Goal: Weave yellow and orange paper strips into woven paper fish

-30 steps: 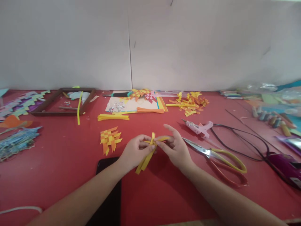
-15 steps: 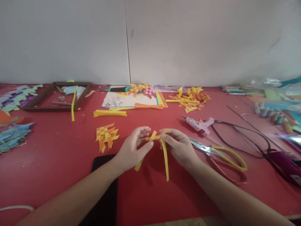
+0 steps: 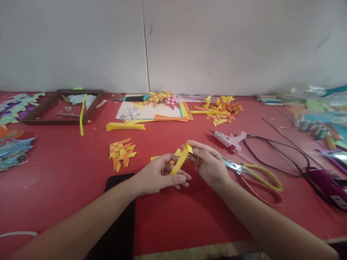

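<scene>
Yellow paper strips (image 3: 180, 163), folded and crossing one another, are held above the red table between my two hands. My right hand (image 3: 210, 160) pinches a bend in one strip between thumb and fingers. Curled around the strips from the left, my left hand (image 3: 161, 176) has its thumb against the hanging strip; other strip ends show behind its fingers. A woven orange and yellow paper fish (image 3: 121, 153) lies to the left of my hands. Scissors (image 3: 240, 169) with yellow and red handles rest just right of my right hand.
A pink glue gun (image 3: 229, 140) with a black cable lies beyond the scissors. Below my left forearm is a dark flat device (image 3: 119, 213). Farther back are a bundle of yellow strips (image 3: 125, 126), orange paper scraps (image 3: 223, 110) and a brown frame (image 3: 52, 122).
The strip that hung down from my right fingers now slants left into my left hand. My left hand has shifted slightly right and closed around it.
</scene>
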Tool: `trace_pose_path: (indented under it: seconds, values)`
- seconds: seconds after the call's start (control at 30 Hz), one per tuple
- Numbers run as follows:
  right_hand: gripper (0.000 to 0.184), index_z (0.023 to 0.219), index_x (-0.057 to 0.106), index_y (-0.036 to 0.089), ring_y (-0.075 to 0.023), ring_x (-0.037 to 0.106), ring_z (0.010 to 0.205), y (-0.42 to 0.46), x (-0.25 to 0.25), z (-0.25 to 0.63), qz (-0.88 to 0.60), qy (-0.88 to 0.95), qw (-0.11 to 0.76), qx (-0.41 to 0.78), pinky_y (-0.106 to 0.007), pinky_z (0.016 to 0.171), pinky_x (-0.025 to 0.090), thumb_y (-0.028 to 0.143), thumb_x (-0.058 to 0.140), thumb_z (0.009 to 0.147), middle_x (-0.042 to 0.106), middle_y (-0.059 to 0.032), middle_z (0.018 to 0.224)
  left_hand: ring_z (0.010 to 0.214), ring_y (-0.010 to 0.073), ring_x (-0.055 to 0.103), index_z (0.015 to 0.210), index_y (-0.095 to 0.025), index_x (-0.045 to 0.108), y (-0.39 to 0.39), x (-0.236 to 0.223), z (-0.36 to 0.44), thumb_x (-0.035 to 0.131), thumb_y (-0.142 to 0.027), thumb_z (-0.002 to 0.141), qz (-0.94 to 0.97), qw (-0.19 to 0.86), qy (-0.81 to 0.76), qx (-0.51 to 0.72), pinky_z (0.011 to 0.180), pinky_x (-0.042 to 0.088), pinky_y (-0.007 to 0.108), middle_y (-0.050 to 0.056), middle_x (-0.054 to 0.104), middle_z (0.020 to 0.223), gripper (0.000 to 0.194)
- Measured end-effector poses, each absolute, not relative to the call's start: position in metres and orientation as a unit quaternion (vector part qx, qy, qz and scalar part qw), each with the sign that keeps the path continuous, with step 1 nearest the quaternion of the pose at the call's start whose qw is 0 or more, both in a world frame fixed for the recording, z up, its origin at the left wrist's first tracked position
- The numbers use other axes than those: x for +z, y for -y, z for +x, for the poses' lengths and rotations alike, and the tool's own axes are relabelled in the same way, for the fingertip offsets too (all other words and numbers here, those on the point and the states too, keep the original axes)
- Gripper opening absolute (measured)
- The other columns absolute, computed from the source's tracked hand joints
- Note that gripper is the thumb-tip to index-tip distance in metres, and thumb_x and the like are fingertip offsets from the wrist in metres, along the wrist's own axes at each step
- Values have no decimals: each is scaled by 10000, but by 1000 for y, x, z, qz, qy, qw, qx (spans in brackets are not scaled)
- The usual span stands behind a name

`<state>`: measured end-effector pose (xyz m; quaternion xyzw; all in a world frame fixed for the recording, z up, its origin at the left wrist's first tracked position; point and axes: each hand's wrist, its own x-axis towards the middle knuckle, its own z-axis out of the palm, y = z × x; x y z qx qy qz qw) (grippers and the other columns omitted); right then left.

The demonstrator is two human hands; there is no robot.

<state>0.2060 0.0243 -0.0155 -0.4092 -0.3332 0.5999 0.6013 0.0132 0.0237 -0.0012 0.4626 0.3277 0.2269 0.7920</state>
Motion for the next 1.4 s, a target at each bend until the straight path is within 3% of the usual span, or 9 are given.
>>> trace_pose_path:
  seconds: [0.13, 0.3, 0.43, 0.6, 0.73, 0.97, 1.13, 1.23, 1.4]
  values:
    - [181, 839, 805, 255, -188, 725, 860, -26, -19, 207, -424, 338, 630, 557, -366, 803, 618, 371, 837, 703, 795, -29, 939, 738, 170, 754, 1111, -161, 564, -25, -1, 14, 742, -318, 864, 451, 754, -392, 272, 653, 573, 266, 126, 775, 1020, 342]
    - [244, 880, 741, 246, -117, 683, 721, -27, -25, 210, -466, 365, 629, 504, -270, 717, 603, 343, 876, 700, 732, 19, 820, 765, 133, 754, 1049, -144, 601, -29, -1, 14, 582, -242, 967, 437, 727, -425, 315, 673, 580, 217, 110, 776, 1009, 129]
    - [350, 1053, 690, 268, -105, 660, 715, -26, -24, 212, -469, 428, 592, 496, -246, 679, 592, 346, 844, 749, 677, 35, 829, 792, 131, 757, 1029, -150, 592, -29, -2, 15, 511, -238, 998, 449, 710, -433, 328, 685, 584, 215, 107, 766, 1039, 123]
    - [264, 848, 656, 205, -115, 637, 643, -22, -18, 211, -485, 534, 479, 500, -258, 624, 557, 402, 809, 763, 664, 5, 779, 747, 124, 740, 992, -174, 552, -28, -3, 14, 511, -261, 993, 482, 662, -445, 361, 713, 591, 242, 64, 746, 967, 95]
    - [235, 803, 626, 210, -126, 624, 630, -18, -18, 211, -485, 588, 443, 473, -259, 594, 509, 393, 773, 803, 648, 6, 732, 730, 119, 714, 974, -178, 571, -28, -5, 12, 513, -301, 987, 500, 657, -441, 351, 755, 587, 263, 40, 732, 898, 137]
    - [150, 963, 678, 230, -146, 647, 787, -9, -13, 209, -373, 709, 418, 428, -290, 743, 534, 316, 742, 858, 703, -28, 889, 788, 165, 669, 917, -190, 662, -30, -6, 7, 534, -436, 970, 638, 500, -478, 338, 715, 513, 276, 26, 707, 839, 282]
    - [125, 962, 699, 228, -158, 650, 806, -8, -10, 212, -333, 740, 442, 383, -307, 766, 534, 326, 718, 887, 714, -47, 904, 714, 148, 669, 903, -186, 668, -29, -8, 7, 590, -467, 940, 608, 545, -463, 345, 662, 527, 257, 16, 701, 804, 293]
    - [274, 1025, 726, 241, -186, 660, 823, -9, -9, 217, -310, 708, 464, 434, -338, 799, 536, 481, 663, 909, 724, -53, 888, 644, 127, 655, 821, -178, 623, -29, -5, 9, 631, -473, 914, 561, 582, -464, 363, 622, 541, 235, 0, 673, 733, 309]
    - [463, 1127, 763, 261, -284, 697, 1030, -6, 5, 219, -299, 585, 442, 611, -451, 1012, 493, 596, 560, 880, 774, -73, 1013, 666, 125, 656, 842, -184, 606, -29, -1, 8, 687, -485, 879, 526, 588, -480, 384, 640, 559, 228, -6, 666, 713, 315]
